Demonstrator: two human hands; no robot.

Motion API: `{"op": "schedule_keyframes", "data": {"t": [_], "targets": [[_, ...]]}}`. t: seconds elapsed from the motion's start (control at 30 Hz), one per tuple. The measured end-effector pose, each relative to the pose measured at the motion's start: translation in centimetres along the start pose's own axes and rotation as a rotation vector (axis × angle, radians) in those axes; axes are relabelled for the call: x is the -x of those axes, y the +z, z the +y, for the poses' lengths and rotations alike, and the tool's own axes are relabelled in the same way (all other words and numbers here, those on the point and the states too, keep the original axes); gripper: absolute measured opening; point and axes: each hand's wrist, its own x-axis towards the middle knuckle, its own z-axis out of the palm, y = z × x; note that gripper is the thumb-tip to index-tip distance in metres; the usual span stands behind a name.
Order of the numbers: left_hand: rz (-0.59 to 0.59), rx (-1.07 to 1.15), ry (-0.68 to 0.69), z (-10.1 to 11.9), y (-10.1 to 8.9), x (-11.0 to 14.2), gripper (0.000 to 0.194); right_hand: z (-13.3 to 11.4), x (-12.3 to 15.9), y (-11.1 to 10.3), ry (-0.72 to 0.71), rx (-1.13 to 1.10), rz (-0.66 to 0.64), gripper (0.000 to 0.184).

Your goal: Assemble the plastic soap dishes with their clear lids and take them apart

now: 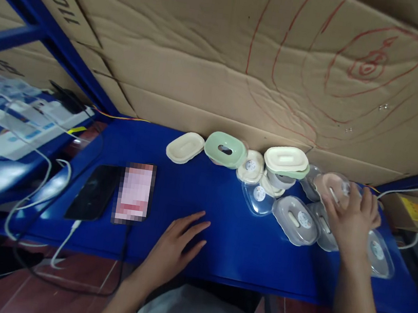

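Observation:
My right hand [356, 218] is at the far right of the blue table, its fingers curled over a pinkish clear plastic lid [328, 181] with a pale handle. Its thumb rests near that handle; the fingers partly hide the lid. Beside and below it lie more clear lids, one with a round sticker and pale handle [287, 224], another with a sticker [383, 259] under my wrist. My left hand [175, 247] hovers over the table's near part, fingers spread, holding nothing. Farther back sit a cream oval dish [186, 147] and a green dish with an oval hole [216, 144].
A cream dish [286, 157] tops a small stack by the cardboard wall [167, 67]. Two phones, one black [93, 192] and one with a lit screen [133, 195], lie left with cables. Power strips [36, 137] stand farther left; a small carton [414, 214] is at right.

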Motion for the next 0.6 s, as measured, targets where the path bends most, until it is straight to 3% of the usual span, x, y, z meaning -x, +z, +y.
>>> {"op": "schedule_keyframes", "data": {"t": [0.1, 0.17, 0.27, 0.37, 0.47, 0.6], "targets": [[0.053, -0.082, 0.033, 0.2, -1.3, -3.6, 0.039, -5.4, 1.8, -1.9, -0.201, -0.177, 0.04, 0.061], [0.102, -0.159, 0.042, 0.2, -1.9, -7.5, 0.04, -9.9, 3.4, -2.4, -0.406, -0.283, -0.091, 0.048], [0.145, -0.279, 0.007, -0.4, -1.8, -14.1, 0.047, -15.2, 5.7, -1.7, -0.52, -0.276, -0.21, 0.059], [0.089, -0.343, -0.004, -1.4, -1.0, -18.6, 0.041, -17.2, 7.1, -0.4, -0.536, -0.279, -0.237, 0.063], [0.086, -0.332, 0.02, -1.7, -1.2, -19.2, 0.027, -16.9, 7.8, 0.2, -0.531, -0.31, -0.239, 0.051], [0.202, -0.298, 0.083, 0.1, -2.9, -14.4, 0.025, -16.4, 8.1, 0.1, -0.504, -0.359, -0.254, 0.045]]}}
